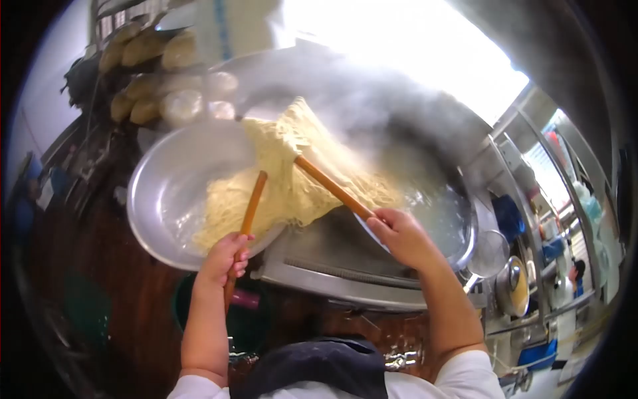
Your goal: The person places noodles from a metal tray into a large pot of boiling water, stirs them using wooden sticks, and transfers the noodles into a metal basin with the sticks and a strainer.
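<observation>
Two wooden sticks at work, one to a hand, on a great tangle of yellow noodles (292, 176). Noodles lie partly in the metal basin (151, 199) at left, rise to a peak between the vessels, and trail toward the steaming pan (444, 209) at right. Left hand (226, 258): fingers clenched round the left stick (252, 207), its tip up at the near side of the strands. Right hand (399, 234): fingers wrapped firmly about the right stick (330, 186), its tip against the peak. Steam blurs the far edge; I cannot tell how the strands lie there.

On good handling, my judgement: both sticks well under the mass, weight shared, so nothing slips off one side. Smooth, low lifting over the rims; a jerk could tear strands or splash hot liquid. Forearms best clear of the steam. Wire strainer (490, 253) just beside the pan, pale bundles (179, 106) behind the basin, neither in hand
</observation>
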The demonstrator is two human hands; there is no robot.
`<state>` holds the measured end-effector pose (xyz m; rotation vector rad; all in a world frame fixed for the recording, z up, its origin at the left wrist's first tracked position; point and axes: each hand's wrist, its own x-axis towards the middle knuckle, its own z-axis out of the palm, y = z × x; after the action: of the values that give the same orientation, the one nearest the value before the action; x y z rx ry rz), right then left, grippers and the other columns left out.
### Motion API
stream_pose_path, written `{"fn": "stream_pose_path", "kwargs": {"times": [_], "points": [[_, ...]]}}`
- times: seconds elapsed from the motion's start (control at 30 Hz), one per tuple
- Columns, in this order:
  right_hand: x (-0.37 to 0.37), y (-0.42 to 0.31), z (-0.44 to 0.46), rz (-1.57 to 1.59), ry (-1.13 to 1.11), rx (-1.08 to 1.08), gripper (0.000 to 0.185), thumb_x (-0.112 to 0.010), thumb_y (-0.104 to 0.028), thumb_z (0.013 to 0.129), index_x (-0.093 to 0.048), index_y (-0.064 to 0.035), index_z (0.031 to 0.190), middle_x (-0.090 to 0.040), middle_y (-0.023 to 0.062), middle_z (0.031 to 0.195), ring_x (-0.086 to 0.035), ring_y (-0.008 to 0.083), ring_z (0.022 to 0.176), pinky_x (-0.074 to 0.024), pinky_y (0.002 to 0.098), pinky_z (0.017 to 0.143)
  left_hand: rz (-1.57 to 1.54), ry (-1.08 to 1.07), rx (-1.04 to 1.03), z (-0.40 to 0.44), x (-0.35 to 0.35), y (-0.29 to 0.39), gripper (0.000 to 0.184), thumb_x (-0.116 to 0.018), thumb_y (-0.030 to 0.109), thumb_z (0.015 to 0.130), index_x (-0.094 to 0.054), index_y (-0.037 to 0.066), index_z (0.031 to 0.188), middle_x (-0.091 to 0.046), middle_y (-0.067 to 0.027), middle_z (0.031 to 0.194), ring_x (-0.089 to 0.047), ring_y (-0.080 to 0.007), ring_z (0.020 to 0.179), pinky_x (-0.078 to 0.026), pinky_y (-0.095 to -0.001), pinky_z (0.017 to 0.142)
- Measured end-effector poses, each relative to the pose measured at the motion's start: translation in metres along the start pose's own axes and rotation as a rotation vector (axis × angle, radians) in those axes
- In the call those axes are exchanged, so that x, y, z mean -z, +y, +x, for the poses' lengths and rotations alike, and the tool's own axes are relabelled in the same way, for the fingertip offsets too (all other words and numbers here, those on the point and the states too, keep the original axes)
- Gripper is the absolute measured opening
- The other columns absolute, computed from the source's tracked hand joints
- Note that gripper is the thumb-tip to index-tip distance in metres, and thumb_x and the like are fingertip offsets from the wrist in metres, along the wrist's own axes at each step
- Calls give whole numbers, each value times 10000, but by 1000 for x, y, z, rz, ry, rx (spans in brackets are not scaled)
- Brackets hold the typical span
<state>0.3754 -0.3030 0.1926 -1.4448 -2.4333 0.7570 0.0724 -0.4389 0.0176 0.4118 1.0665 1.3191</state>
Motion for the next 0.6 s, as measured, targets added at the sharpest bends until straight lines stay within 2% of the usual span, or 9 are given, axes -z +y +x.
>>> {"fn": "stream_pose_path", "kwargs": {"times": [0.13, 0.17, 0.27, 0.3, 0.33, 0.43, 0.5, 0.57, 0.6], "points": [[-35, -71, 38, -280, -72, 181, 343, -534, -370, 903, -656, -60, 980, -663, 176, 887, -636, 350, 853, -490, 462, 734, 90, 170, -28, -46, 79, 6, 213, -534, 273, 961, -538, 89, 1069, -451, 23, 619, -380, -57, 430, -322, -212, 371], [-53, -85, 56, -319, -140, 143, 347, -536, -373, 897, -663, -65, 994, -672, 172, 916, -643, 345, 879, -500, 458, 760, 154, 224, -4, -57, 101, 8, 209, -537, 269, 958, -540, 87, 1062, -448, 24, 612, -379, -58, 428, -320, -213, 369], [-117, -114, 96, -565, -355, 116, 292, -533, -265, 898, -696, -48, 1003, -697, 155, 1009, -673, 300, 945, -522, 438, 807, 666, 294, 144, -86, 179, 28, 166, -547, 235, 932, -566, 79, 984, -480, 6, 595, -423, -84, 416, -341, -246, 356], [-146, -103, 98, -740, -325, 296, 245, -544, -203, 887, -709, -60, 1000, -704, 135, 1009, -676, 280, 963, -530, 424, 802, 913, 274, 188, -100, 198, 38, 158, -548, 228, 918, -574, 78, 957, -488, 2, 590, -430, -93, 403, -345, -262, 346], [-162, -110, 93, -701, -308, 198, 231, -574, -177, 865, -713, -77, 1020, -702, 120, 1037, -672, 283, 989, -535, 406, 801, 989, 323, 244, -119, 196, 51, 143, -561, 207, 905, -577, 70, 943, -499, -6, 589, -456, -105, 418, -363, -276, 357], [-137, -97, 74, -711, -345, 213, 245, -571, -215, 875, -712, -76, 1021, -690, 132, 1066, -667, 287, 992, -531, 425, 814, 1111, 467, 305, -186, 197, 84, 189, -637, 163, 843, -619, 31, 977, -583, -64, 659, -565, -162, 531, -469, -327, 480], [-102, -71, 65, -640, -366, 74, 283, -563, -274, 882, -705, -63, 1006, -688, 142, 1048, -666, 294, 966, -524, 433, 821, 1434, 491, 136, -220, 207, 98, 241, -679, 149, 771, -649, 7, 963, -618, -109, 696, -629, -228, 665, -516, -364, 643], [-48, -46, 39, -562, -363, 40, 315, -557, -318, 880, -694, -57, 994, -684, 149, 1028, -663, 300, 934, -520, 428, 820, 1440, 635, 115, -246, 227, 104, 252, -697, 144, 722, -658, -8, 919, -649, -147, 807, -649, -272, 776, -511, -370, 748], [-26, -21, 28, -522, -345, 45, 359, -566, -397, 871, -691, -125, 1068, -681, 157, 980, -657, 310, 881, -506, 427, 786, 1508, 677, 95, -255, 223, 114, 257, -693, 143, 727, -653, -8, 931, -647, -156, 841, -648, -283, 776, -509, -373, 745]]}}
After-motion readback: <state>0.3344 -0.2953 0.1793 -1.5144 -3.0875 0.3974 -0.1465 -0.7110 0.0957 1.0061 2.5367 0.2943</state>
